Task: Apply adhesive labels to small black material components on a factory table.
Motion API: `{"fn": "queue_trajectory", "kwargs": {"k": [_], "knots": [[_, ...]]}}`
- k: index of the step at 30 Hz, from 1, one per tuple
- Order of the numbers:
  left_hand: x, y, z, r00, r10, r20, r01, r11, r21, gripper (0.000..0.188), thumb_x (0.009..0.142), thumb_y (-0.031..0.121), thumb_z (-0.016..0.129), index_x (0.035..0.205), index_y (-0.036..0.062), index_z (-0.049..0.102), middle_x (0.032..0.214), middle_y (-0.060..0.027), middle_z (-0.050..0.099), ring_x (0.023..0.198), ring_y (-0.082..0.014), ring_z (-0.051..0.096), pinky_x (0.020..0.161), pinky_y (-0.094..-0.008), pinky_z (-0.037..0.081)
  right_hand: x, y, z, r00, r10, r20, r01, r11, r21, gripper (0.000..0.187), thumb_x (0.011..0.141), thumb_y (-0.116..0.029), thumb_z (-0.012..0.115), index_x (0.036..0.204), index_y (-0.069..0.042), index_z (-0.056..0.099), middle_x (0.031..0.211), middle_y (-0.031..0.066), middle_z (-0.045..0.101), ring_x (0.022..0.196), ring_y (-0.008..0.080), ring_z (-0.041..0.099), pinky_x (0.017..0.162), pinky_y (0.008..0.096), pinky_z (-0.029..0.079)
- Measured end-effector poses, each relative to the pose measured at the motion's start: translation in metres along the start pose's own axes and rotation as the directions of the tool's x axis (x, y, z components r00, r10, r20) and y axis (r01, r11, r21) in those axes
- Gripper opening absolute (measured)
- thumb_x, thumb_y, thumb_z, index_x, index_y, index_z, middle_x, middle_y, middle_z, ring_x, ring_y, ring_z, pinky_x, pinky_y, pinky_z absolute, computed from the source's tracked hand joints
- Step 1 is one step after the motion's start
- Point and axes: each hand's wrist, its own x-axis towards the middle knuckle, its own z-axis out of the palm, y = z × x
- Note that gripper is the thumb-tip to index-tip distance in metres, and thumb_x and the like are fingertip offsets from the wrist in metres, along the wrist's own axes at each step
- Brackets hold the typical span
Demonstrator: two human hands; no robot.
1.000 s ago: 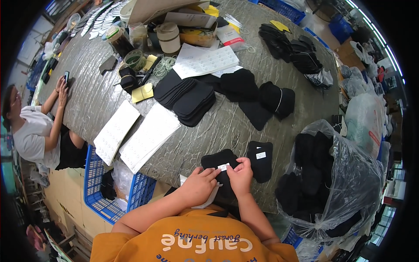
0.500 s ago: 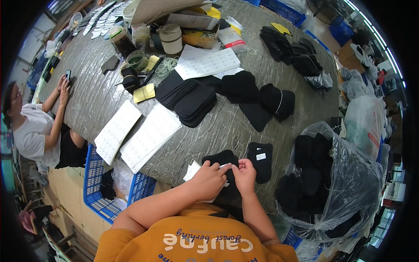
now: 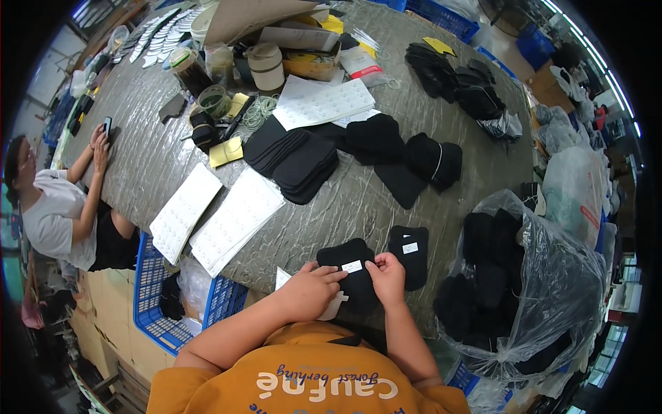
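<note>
A flat black insole-shaped pad (image 3: 354, 293) lies at the table's near edge, with a small white label (image 3: 352, 266) across its upper part. My left hand (image 3: 310, 291) reaches over it from the left, fingertips at the label's left end. White label paper (image 3: 336, 306) shows on both sides of that hand and appears held under it. At the label's right end my right hand (image 3: 387, 278) has thumb and forefinger pressed together; anything between them is hidden. Just beyond are more black pads (image 3: 415, 270) with white labels.
Printed label sheets (image 3: 238, 219) lie to the left, stacked black pads (image 3: 307, 168) ahead. A clear bag (image 3: 545, 297) of black pieces stands right. Jars and tubs (image 3: 266, 65) crowd the far side. A blue crate (image 3: 147, 293) sits below the edge; a person (image 3: 58, 207) holds a phone.
My left hand has drawn back to the left with the label paper, uncovering the label on the pad. My right hand stays close to the label's right end.
</note>
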Motion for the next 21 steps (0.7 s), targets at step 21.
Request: {"fn": "queue_trajectory", "kwargs": {"k": [21], "knots": [[-0.006, 0.002, -0.004, 1.000, -0.021, 0.022, 0.023, 0.994, -0.104, 0.020, 0.084, 0.012, 0.054, 0.096, -0.0009, 0.063, 0.135, -0.0122, 0.050, 0.126, -0.0269, 0.044, 0.103, -0.0470, 0.032, 0.000, 0.020, 0.001, 0.997, -0.056, -0.046, 0.059, 0.996, 0.063, 0.013, 0.081, -0.006, 0.069, 0.087, 0.002, 0.060, 0.070, 0.0004, 0.059, 0.061, 0.0058, 0.052, 0.057, 0.0223, 0.044]]}}
